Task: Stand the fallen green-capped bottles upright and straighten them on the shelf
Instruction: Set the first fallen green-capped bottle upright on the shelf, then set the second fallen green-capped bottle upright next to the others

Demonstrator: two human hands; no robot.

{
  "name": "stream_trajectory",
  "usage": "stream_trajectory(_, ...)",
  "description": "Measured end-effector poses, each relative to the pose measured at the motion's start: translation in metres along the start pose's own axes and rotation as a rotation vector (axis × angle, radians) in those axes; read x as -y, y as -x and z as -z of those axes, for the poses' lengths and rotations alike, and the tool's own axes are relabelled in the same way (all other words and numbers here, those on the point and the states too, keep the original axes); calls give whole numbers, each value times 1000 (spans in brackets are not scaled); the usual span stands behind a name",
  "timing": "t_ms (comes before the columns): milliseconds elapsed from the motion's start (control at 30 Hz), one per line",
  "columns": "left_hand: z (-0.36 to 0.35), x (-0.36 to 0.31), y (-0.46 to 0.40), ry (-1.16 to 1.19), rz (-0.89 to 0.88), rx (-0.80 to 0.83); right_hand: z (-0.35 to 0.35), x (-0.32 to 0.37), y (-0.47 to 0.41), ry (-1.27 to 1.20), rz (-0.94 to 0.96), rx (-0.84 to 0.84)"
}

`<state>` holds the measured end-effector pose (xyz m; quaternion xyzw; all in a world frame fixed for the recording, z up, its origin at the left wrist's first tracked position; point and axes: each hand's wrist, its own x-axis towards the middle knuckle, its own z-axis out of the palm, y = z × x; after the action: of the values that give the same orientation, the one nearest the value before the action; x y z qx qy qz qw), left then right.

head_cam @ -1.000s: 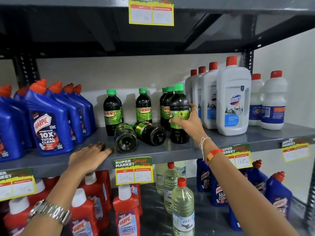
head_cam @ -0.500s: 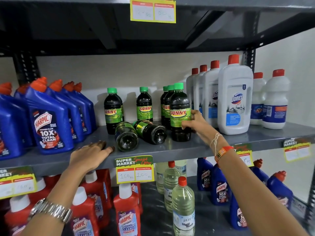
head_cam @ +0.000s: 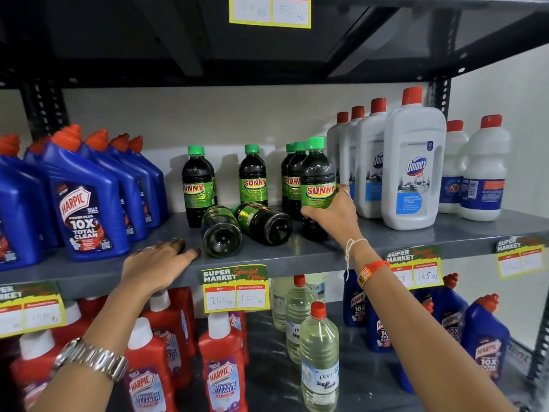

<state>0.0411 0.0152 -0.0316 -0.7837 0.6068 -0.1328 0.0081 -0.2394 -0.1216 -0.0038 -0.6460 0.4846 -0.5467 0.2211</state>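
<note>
Dark Sunny bottles with green caps stand on the grey shelf. My right hand grips the front upright bottle around its label; two more stand right behind it. Two fallen bottles lie on their sides with their bases toward me: one nearer the front, the other beside it to the right. Upright ones stand behind at left and centre. My left hand rests flat on the shelf edge, fingertips just left of the nearer fallen bottle, holding nothing.
Blue Harpic bottles crowd the shelf's left; white Domex bottles stand close on the right. Below are red Harpic bottles, clear bottles and more blue ones. Price tags hang on the shelf edge. An upper shelf sits overhead.
My right hand has turned the front upright bottle so its Sunny label faces me and now wraps its right side. My left hand and the fallen bottles have stayed put.
</note>
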Motion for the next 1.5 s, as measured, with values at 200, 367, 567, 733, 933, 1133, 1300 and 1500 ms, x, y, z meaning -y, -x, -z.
stream_trajectory(200, 2, -1, 2, 18, 11, 12, 1, 17, 19, 52, 135, -132)
stream_trajectory(367, 7, 1, 3, 28, -3, 82, -7, 61, 38, 100, 574, -247)
stream_trajectory(567, 7, 1, 18, 186, 63, 4, -50, 88, 29, 622, 594, 322)
stream_trajectory(733, 10, -7, 23, 217, 124, -94, -73, 86, 9, 923, 362, 513)
stream_trajectory(933, 7, -6, 22, 209, 135, -117, -84, 83, 2, 869, 284, 474)
stream_trajectory(1133, 7, -6, 23, 199, 128, -124, -76, 74, 7, 515, 301, 254)
stream_trajectory(1300, 6, -4, 21, 186, 110, -120, -63, 81, 7, 59, 269, 82)
stream_trajectory(1500, 4, -3, 20, 173, 101, -116, -49, 81, 18, -231, 251, 60)
